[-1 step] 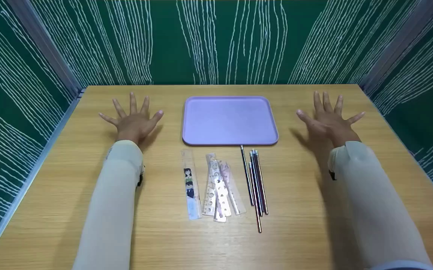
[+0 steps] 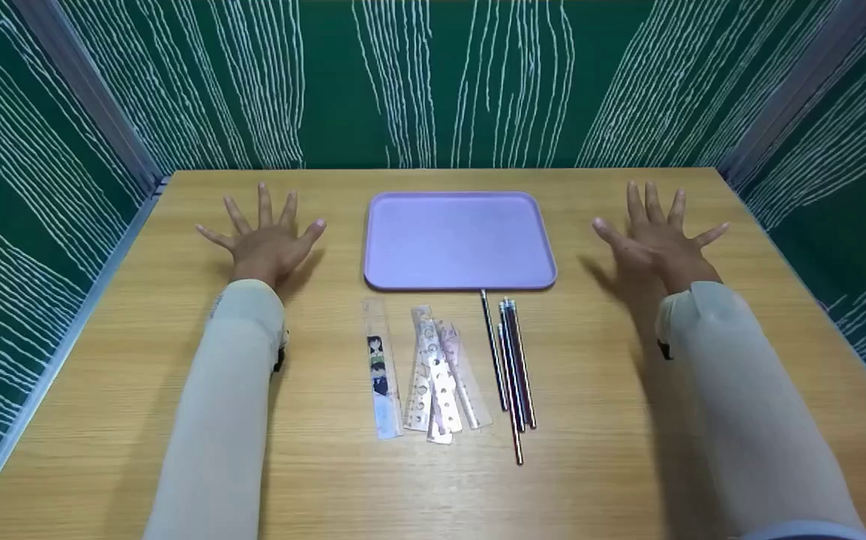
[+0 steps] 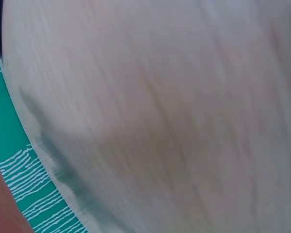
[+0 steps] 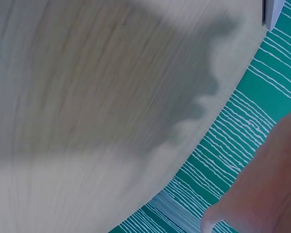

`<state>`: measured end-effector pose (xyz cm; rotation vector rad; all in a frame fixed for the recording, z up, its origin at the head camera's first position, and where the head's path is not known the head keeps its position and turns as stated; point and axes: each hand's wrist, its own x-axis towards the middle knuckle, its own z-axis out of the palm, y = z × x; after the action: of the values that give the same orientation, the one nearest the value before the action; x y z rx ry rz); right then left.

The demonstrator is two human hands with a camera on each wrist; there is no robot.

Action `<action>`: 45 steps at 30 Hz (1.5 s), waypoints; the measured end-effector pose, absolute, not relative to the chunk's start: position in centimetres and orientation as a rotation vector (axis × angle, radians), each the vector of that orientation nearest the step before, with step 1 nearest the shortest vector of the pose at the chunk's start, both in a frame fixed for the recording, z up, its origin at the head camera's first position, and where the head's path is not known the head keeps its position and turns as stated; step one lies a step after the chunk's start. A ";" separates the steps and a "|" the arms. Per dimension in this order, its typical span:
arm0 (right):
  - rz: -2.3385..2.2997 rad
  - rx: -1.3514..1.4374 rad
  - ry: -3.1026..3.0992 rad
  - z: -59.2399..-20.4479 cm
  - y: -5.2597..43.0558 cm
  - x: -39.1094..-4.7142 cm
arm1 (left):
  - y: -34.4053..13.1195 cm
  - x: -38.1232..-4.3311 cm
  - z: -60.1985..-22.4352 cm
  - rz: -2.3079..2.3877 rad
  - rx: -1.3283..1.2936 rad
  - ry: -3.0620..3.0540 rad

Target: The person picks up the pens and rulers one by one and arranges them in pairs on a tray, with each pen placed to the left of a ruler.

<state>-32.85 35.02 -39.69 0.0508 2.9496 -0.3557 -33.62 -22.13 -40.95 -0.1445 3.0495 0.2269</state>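
My left hand (image 2: 268,244) is spread over the left part of the wooden table, fingers straight and apart, holding nothing. On the far right my right hand (image 2: 657,244) is spread the same way, also bare. Between the two hands lies a lilac tray (image 2: 459,240) with nothing on it. In front of the tray rests a clear ruler with cartoon figures (image 2: 381,382). Several see-through rulers (image 2: 440,382) with round holes overlap beside it. To their right lie several shiny pencils (image 2: 511,367), one with its far end at the tray's front edge.
The wooden table (image 2: 328,487) runs back to a green wall (image 2: 335,90) with white wavy lines. Similar green panels stand at both sides, with grey posts (image 2: 88,82) at the corners. The left wrist view mostly shows bare tabletop (image 3: 160,97).
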 end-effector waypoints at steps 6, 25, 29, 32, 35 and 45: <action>-0.369 0.044 2.939 -39.7 35.0 -32.9 | -22.1 -33.5 -41.2 0.225 -0.136 3.037; -0.667 0.154 2.801 -40.0 35.0 -32.2 | -21.4 -32.8 -40.9 0.381 0.133 2.885; -0.704 0.109 2.818 -39.9 34.7 -32.1 | -20.4 -32.2 -40.4 0.353 0.221 2.886; -0.739 0.053 2.845 -40.0 34.2 -31.9 | -19.8 -31.8 -40.3 0.329 0.272 2.900; -0.756 0.035 2.858 -40.1 33.7 -31.5 | -19.2 -31.5 -40.3 0.329 0.291 2.904; -0.776 -0.026 2.918 -40.1 31.0 -29.3 | -15.8 -29.3 -42.2 0.320 0.356 2.852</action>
<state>-29.26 30.98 -40.15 -0.0257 2.9178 -0.7758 -29.35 -15.80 -42.16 0.3563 2.8519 0.3200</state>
